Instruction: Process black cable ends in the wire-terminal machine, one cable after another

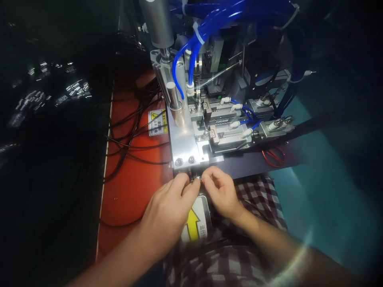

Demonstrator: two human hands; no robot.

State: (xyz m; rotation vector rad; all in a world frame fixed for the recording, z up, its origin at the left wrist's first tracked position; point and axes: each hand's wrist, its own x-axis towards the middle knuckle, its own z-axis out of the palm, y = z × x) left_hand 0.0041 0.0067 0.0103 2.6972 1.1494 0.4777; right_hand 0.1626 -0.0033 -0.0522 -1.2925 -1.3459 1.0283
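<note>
Both of my hands meet at the front edge of a metal machine, just below two bolt heads on its plate. My left hand is closed, thumb and fingers pinched together near the machine's front opening; what it grips is hidden. Beside it my right hand pinches the end of a tiny part with red and green bits, too small to name. The fingertips of the two hands nearly touch. Under them lies a white label with a yellow arrow.
Black cables run across the orange table on the left. Blue air hoses arch over the machine's cylinders. A coil of red wire lies on the base at right. Several shiny metal pieces sit in the dark far left.
</note>
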